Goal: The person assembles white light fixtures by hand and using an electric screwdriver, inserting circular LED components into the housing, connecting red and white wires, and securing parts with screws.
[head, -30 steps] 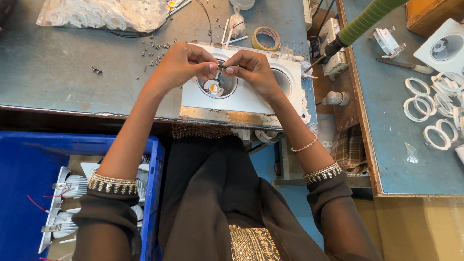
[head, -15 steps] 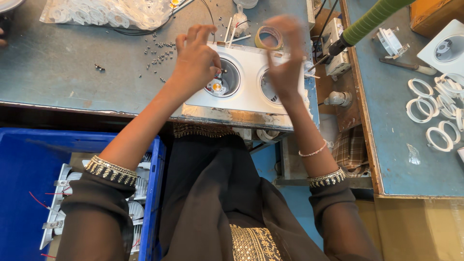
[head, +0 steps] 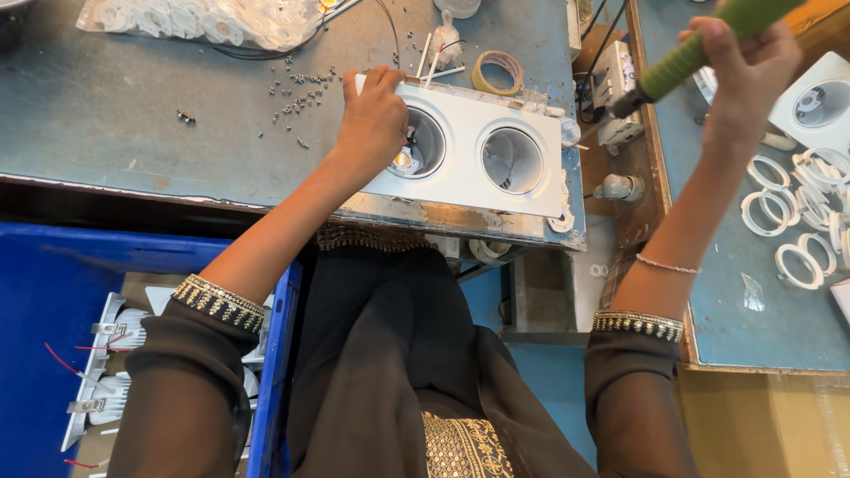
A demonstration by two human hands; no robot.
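Note:
A white rectangular light housing point(head: 469, 155) with two round openings lies at the near edge of the grey bench. My left hand point(head: 372, 124) rests on its left end, fingers pinched at the rim of the left opening, where a small yellow part shows inside. My right hand point(head: 739, 66) is raised at the upper right, closed around the green grip of a powered screwdriver point(head: 686, 57) that hangs over the gap between the benches.
Loose small screws point(head: 297, 93) lie scattered left of the housing. A tape roll point(head: 500, 71) sits behind it, and a bag of white rings point(head: 204, 22) at the back. White plastic rings point(head: 797, 221) cover the blue bench on the right. A blue crate point(head: 53, 354) holds finished fixtures lower left.
My right hand left the housing, swung up to the right and took hold of the green screwdriver. My left hand stayed on the left opening. The housing now shows fully.

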